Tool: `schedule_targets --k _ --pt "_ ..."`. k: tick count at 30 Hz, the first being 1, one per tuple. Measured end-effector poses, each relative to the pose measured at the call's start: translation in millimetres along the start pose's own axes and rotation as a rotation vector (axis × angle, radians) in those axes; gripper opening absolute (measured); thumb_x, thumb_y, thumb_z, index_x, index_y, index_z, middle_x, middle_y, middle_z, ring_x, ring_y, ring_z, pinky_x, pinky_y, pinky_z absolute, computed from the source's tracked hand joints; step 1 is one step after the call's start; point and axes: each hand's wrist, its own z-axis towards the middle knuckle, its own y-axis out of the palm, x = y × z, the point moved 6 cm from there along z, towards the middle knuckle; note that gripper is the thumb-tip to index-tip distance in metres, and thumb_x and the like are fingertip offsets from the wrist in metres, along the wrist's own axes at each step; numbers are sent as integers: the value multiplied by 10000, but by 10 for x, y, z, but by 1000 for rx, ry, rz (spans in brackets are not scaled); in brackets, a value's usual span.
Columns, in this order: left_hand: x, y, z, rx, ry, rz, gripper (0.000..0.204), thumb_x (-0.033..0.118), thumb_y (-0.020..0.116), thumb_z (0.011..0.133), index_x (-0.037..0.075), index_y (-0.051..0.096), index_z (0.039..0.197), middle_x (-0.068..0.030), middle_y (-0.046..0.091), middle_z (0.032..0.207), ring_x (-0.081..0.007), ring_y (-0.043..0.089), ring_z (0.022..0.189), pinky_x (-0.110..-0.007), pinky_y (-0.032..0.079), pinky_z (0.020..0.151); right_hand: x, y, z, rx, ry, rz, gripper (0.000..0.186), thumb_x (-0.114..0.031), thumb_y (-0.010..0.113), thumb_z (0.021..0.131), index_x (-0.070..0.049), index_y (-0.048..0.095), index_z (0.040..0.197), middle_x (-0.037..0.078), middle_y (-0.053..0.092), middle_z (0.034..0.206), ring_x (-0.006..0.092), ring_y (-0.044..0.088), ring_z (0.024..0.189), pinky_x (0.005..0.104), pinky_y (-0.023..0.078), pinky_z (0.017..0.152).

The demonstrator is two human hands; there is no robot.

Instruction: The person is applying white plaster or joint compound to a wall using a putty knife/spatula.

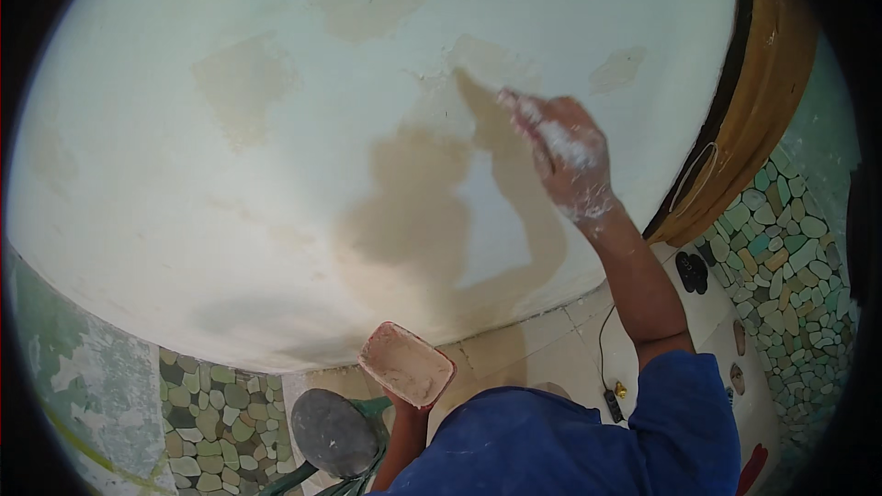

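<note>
My right hand (565,152) is raised in front of a pale wall (322,138), its back and fingers smeared with white paste. Its fingers are closed together, and what they may grip is hidden behind them. Up and to the left of the fingertips is a beige patch (491,60) on the wall. Low at the middle, my left hand (411,407) holds a small reddish rectangular tub (424,343) from below. Pinkish-beige paste (412,369) fills the inside of the tub. My shadow falls across the wall between the two hands.
Left of my left forearm stands a round grey stool seat (333,432). A curved brown wooden frame (772,101) edges the wall at right. Black shoes (691,272) and a cable with a black socket end (613,406) lie on the floor. Pebble-patterned surfaces (220,409) flank both sides.
</note>
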Motion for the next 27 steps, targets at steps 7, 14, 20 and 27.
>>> schedule_targets --k 7,14,20,27 --pt "-32 282 -28 55 -28 -103 557 573 421 914 202 463 1329 -52 558 1277 -284 569 1124 -495 479 929 32 308 -309 -127 40 62 336 -8 604 757 -94 654 1078 49 680 1007 257 614 784 364 506 728" --pt "-23 174 -51 71 -25 -88 558 580 446 906 205 472 1318 -41 564 1262 -278 568 1121 -498 484 917 103 -57 -60 42 129 87 367 -19 618 753 -102 649 1110 59 677 1025 255 611 805 351 507 761" --pt "-52 10 -28 64 0 -99 559 570 456 901 194 471 1315 -53 574 1242 -282 577 1106 -504 491 909 100 228 -264 -126 115 82 427 84 560 744 -48 627 1145 113 655 1083 286 614 837 351 517 768" --pt "-35 69 -85 57 15 -69 559 548 464 900 184 455 1323 -65 574 1226 -292 576 1091 -510 484 919 220 -14 -84 -12 206 133 421 55 580 738 -67 635 1137 96 674 998 264 616 833 352 519 753"
